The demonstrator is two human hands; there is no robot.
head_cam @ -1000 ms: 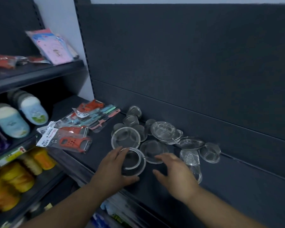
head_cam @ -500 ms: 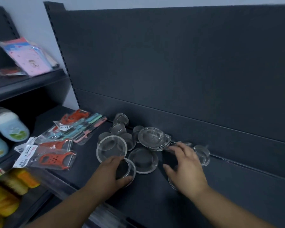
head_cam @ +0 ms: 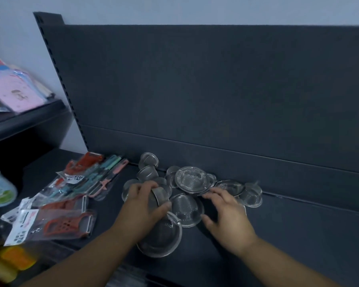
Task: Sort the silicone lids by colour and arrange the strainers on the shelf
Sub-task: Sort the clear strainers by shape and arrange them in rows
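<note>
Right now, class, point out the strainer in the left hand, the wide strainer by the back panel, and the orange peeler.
held strainer point(head_cam: 160, 196): head view, its metal side wall.
wide strainer point(head_cam: 192, 180): head view, centre of its mesh.
orange peeler point(head_cam: 64, 225): head view, its perforated handle.

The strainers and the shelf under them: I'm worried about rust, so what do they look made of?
The strainers look like fine woven metal mesh with polished rims, probably stainless steel: silvery, see-through weave, bright glints. The shelf looks like dark matt-painted metal, but its flat, dull surface leaves that open.
</note>
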